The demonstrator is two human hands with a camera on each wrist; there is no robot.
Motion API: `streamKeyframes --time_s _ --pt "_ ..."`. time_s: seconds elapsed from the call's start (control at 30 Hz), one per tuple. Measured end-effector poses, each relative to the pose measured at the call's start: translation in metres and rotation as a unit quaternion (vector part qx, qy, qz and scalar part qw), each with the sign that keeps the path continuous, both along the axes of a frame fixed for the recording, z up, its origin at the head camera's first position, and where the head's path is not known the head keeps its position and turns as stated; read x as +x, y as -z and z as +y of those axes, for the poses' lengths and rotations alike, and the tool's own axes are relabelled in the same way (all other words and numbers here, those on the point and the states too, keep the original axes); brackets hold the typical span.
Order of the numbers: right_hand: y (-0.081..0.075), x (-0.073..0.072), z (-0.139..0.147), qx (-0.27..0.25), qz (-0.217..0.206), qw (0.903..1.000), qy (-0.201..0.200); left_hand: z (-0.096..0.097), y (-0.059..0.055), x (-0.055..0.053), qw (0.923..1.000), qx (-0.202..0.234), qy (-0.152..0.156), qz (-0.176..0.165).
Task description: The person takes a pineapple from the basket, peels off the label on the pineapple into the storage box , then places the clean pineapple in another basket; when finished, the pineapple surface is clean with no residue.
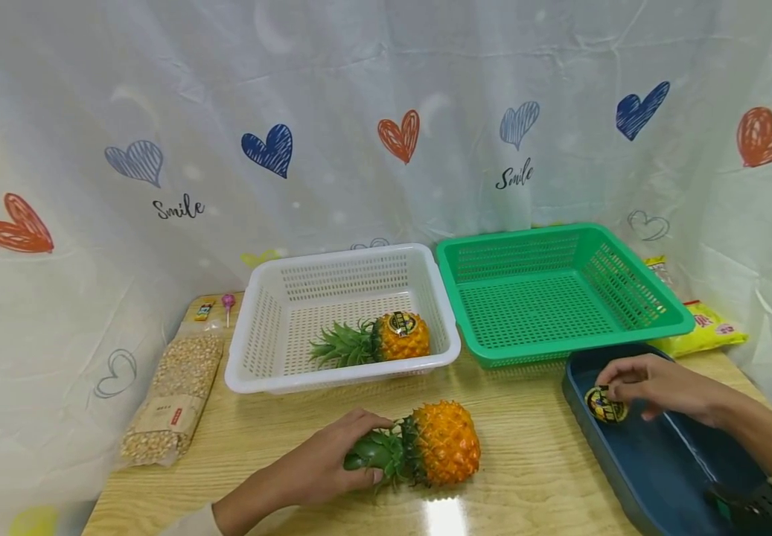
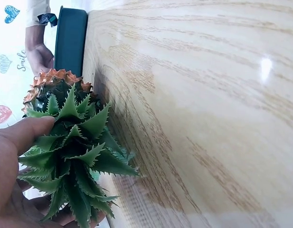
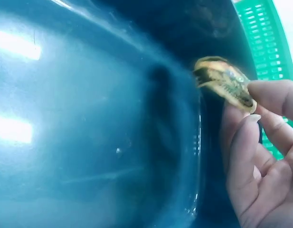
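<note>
My left hand (image 1: 335,461) grips the green leafy crown of a small orange pineapple (image 1: 449,443) lying on its side on the table. The left wrist view shows the thumb and fingers around the spiky leaves (image 2: 72,156). Over the far end of a dark blue tray (image 1: 667,469), my right hand (image 1: 660,387) pinches a round black-and-gold sticker (image 1: 605,406) by its edge. Seen from the right wrist, that sticker (image 3: 227,83) looks slightly curved and blurred. A second pineapple (image 1: 406,339), bearing a similar round sticker, lies in the white basket (image 1: 272,383).
Right of the white basket stands a green basket (image 1: 560,342), close behind the tray. On the left lie a bag of corn kernels (image 1: 178,387), a lollipop (image 1: 228,301) and a small yellow packet (image 1: 204,310). A yellow snack bag (image 1: 707,331) sits at the right.
</note>
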State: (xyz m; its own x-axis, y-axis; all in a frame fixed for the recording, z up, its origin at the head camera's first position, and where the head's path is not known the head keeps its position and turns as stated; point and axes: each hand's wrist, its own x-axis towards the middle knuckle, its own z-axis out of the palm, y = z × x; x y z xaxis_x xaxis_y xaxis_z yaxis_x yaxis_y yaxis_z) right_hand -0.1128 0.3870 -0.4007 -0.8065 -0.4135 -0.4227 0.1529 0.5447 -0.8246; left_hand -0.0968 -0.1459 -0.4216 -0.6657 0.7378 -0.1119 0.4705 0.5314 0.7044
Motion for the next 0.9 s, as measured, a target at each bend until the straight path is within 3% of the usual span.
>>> streamKeyframes --time_s 0.9 --pt "0.014 -0.009 -0.003 0.033 -0.016 0.9985 0.04 0.001 -0.002 -0.001 1.0 -0.003 0.0 -0.001"
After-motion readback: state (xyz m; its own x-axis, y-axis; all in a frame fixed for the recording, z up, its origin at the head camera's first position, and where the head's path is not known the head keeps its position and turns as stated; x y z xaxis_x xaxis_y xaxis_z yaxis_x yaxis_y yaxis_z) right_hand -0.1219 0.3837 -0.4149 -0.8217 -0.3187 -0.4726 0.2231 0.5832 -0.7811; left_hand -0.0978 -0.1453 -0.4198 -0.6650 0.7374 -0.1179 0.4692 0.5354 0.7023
